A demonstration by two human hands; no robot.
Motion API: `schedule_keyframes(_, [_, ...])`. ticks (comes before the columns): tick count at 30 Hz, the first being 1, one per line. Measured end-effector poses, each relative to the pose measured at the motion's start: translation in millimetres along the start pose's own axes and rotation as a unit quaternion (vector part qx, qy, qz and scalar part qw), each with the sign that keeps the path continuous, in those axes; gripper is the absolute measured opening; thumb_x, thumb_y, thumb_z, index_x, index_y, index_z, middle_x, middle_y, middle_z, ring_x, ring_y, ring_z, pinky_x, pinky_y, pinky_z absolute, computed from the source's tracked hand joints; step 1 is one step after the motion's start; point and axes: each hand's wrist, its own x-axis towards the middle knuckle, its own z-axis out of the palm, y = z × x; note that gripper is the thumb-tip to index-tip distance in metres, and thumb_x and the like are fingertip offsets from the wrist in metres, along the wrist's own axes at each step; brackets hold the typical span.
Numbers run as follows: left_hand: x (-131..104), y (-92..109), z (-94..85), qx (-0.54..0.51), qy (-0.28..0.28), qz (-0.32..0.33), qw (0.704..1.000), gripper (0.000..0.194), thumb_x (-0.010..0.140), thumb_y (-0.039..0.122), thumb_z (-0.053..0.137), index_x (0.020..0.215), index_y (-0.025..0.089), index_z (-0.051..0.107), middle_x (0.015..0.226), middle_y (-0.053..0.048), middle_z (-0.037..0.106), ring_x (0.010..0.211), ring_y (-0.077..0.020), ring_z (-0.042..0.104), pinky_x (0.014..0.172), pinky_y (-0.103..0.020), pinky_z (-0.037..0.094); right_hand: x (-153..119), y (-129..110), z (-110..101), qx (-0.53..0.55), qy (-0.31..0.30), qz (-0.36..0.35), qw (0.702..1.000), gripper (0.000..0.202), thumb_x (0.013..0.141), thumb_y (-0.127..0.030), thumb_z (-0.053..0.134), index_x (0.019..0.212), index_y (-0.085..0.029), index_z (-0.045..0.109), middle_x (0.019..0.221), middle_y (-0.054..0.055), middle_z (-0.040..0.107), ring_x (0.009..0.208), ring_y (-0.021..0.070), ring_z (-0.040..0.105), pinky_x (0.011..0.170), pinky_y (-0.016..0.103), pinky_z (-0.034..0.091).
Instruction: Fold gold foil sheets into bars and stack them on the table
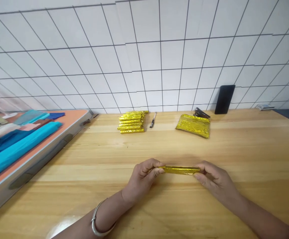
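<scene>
Plainly, gold strip (180, 170): shiny, narrow, layered
Left grip (142, 177): pinching one end
Right grip (216, 182): pinching the other
Strip's place: between them

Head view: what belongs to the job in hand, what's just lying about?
Likely the job:
- gold foil strip, between left hand and right hand
- pile of slim gold pieces, similar foil
- flat gold foil, similar foil

Probably lying about:
- pen
- dark object behind the flat foil, use unclear
- black slab against the wall
- bright blue roll
</scene>
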Motion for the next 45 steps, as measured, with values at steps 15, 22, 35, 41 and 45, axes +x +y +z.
schedule_keyframes(15, [2.9, 4.5, -0.9, -0.019, -0.059, -0.037, 0.997, 0.025, 0.085, 0.037, 0.052, 0.077, 0.014, 0.055, 0.069, 0.0, 0.053, 0.065, -0.0104, 0.046, 0.062, -0.021, 0.039, -5.5, 0.7, -1.7, -0.07, -0.013, -0.068, 0.995, 0.021, 0.092, -0.026, 0.036, 0.078, -0.021, 0.05, 0.064, -0.002, 0.048, 0.059, 0.011, 0.048, 0.056, 0.022, 0.037])
schedule_keyframes(22, [4.9, 5.2, -1.0, -0.011, -0.148, -0.04, 0.988, 0.029, 0.086, 0.042, 0.049, 0.082, 0.013, 0.053, 0.069, 0.0, 0.053, 0.063, -0.0095, 0.045, 0.06, -0.02, 0.036, -6.3, 7.2, -0.1, -0.085, -0.019, -0.107, 0.99, 0.014, 0.093, -0.022, 0.037, 0.083, -0.02, 0.047, 0.07, -0.001, 0.049, 0.063, 0.0117, 0.047, 0.058, 0.024, 0.036])
schedule_keyframes(35, [-2.4, 22.2, 15.3, 0.334, -0.218, 0.179, 0.899, 0.033, 0.093, 0.04, 0.032, 0.085, 0.015, 0.053, 0.075, -0.004, 0.055, 0.067, -0.0137, 0.049, 0.06, -0.023, 0.038, -4.3, -3.1, 14.4, -0.137, -0.056, -0.204, 0.968, 0.013, 0.091, -0.018, 0.038, 0.086, -0.018, 0.049, 0.072, 0.002, 0.051, 0.065, 0.0143, 0.046, 0.059, 0.026, 0.036])
schedule_keyframes(41, [-7.0, 35.5, 22.3, 0.477, -0.21, 0.214, 0.826, 0.025, 0.093, 0.034, 0.035, 0.079, 0.018, 0.049, 0.077, -0.003, 0.056, 0.07, -0.0174, 0.05, 0.061, -0.029, 0.04, -5.5, -6.6, 21.0, -0.134, -0.06, -0.204, 0.968, 0.012, 0.091, -0.018, 0.039, 0.085, -0.018, 0.05, 0.072, 0.002, 0.05, 0.064, 0.0134, 0.045, 0.059, 0.026, 0.035])
schedule_keyframes(45, [-12.1, 37.5, 23.4, 0.523, -0.205, 0.22, 0.798, 0.014, 0.09, 0.021, 0.038, 0.08, 0.018, 0.047, 0.075, -0.003, 0.054, 0.067, -0.0182, 0.05, 0.056, -0.029, 0.04, -6.7, -8.1, 22.7, -0.117, -0.057, -0.19, 0.973, 0.014, 0.092, -0.02, 0.037, 0.084, -0.018, 0.049, 0.069, 0.0, 0.048, 0.063, 0.0127, 0.044, 0.058, 0.025, 0.034])
